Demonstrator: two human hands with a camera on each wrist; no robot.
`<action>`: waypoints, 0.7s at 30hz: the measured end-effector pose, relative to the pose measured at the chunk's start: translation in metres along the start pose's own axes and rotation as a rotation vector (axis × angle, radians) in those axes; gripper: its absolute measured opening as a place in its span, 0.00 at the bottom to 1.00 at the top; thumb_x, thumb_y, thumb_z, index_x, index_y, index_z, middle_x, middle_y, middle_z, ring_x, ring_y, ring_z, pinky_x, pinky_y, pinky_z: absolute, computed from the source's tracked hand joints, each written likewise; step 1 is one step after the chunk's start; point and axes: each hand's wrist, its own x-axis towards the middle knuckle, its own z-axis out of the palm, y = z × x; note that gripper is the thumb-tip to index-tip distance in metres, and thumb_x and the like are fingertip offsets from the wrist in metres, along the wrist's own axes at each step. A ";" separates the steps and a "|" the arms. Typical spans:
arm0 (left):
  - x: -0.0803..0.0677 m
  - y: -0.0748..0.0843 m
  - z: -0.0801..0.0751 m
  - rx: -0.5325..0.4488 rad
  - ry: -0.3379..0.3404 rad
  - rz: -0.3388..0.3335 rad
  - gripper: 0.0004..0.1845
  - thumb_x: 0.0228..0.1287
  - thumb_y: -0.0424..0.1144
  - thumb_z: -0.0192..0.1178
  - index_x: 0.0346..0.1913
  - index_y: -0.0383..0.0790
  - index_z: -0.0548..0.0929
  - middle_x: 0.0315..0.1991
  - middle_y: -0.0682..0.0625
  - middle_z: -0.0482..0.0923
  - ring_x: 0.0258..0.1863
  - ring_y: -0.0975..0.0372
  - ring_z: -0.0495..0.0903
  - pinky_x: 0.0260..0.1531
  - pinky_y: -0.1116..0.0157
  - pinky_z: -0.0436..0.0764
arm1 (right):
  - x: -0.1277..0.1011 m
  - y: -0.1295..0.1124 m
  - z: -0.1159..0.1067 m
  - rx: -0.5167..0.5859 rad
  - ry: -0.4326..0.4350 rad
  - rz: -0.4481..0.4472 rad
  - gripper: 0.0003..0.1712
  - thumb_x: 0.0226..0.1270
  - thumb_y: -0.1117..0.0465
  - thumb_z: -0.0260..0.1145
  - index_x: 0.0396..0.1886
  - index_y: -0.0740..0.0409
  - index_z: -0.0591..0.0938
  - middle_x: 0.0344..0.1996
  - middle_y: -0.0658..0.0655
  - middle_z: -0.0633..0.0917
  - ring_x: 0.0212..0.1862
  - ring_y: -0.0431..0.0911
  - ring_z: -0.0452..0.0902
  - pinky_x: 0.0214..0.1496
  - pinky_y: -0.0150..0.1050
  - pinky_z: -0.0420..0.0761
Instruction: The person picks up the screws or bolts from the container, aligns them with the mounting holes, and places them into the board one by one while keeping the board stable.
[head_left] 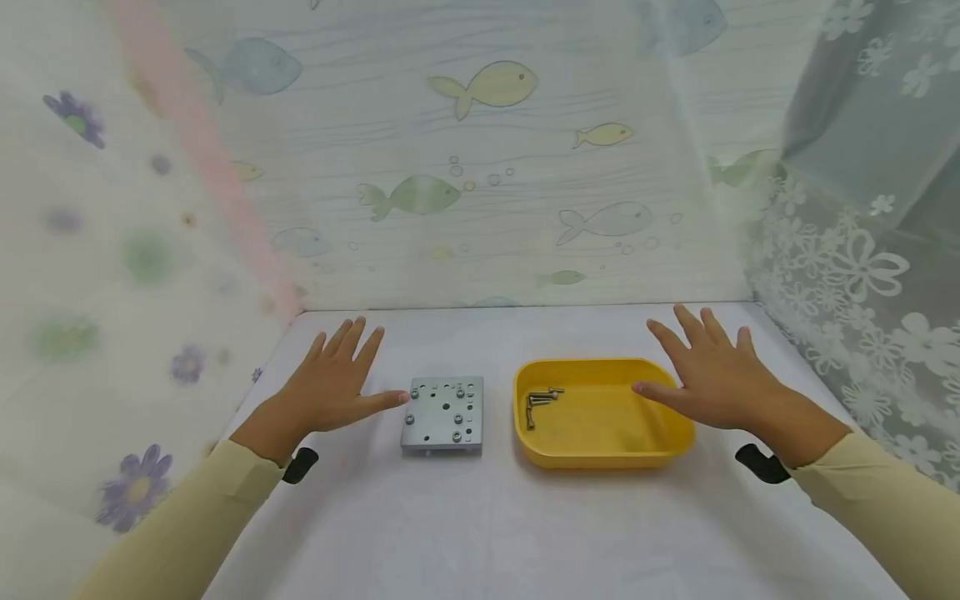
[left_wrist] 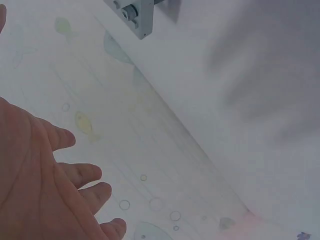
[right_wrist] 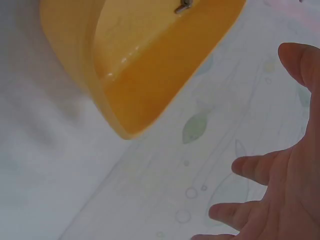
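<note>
My left hand [head_left: 333, 387], fingers spread straight, hovers to the left of a square silver metal plate [head_left: 431, 404]. The plate has several holes, and several socket-head screws [head_left: 458, 419] stand in it. In the left wrist view only a corner of the plate [left_wrist: 145, 20] shows, apart from the hand [left_wrist: 45, 185]. My right hand [head_left: 712, 379], also spread, is held above the right end of a yellow tray [head_left: 600, 461]. Several loose screws [head_left: 542, 397] lie at the tray's left side. Neither hand holds anything. The right wrist view has the right hand [right_wrist: 280, 185] beside the tray's corner [right_wrist: 135, 115].
A white cloth [head_left: 480, 533] covers the table under the plate and tray. Behind it hangs a pale curtain [head_left: 480, 250] with fish prints. Flower-printed sheeting [head_left: 135, 333] closes off the left, and lace-patterned sheeting [head_left: 862, 292] the right.
</note>
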 end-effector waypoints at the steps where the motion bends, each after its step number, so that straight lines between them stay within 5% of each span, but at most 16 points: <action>1: 0.001 0.001 0.003 -0.007 0.001 0.005 0.65 0.58 0.87 0.41 0.84 0.39 0.48 0.83 0.33 0.43 0.82 0.38 0.44 0.77 0.33 0.42 | 0.001 0.000 0.001 -0.003 -0.001 -0.005 0.64 0.61 0.13 0.45 0.85 0.49 0.52 0.82 0.71 0.45 0.79 0.78 0.39 0.66 0.86 0.39; 14: 0.010 -0.003 0.028 -0.156 0.016 -0.024 0.67 0.55 0.87 0.46 0.84 0.41 0.45 0.84 0.39 0.42 0.84 0.44 0.43 0.79 0.39 0.41 | 0.014 -0.014 0.008 -0.052 0.014 -0.057 0.58 0.65 0.17 0.49 0.82 0.50 0.61 0.80 0.70 0.55 0.78 0.74 0.49 0.71 0.80 0.50; 21: 0.012 0.000 0.038 -0.233 0.049 -0.010 0.68 0.54 0.85 0.52 0.84 0.40 0.45 0.85 0.40 0.43 0.83 0.44 0.44 0.79 0.39 0.44 | 0.022 -0.018 0.010 -0.047 0.036 -0.078 0.53 0.65 0.25 0.61 0.79 0.52 0.67 0.76 0.70 0.65 0.71 0.71 0.63 0.63 0.72 0.71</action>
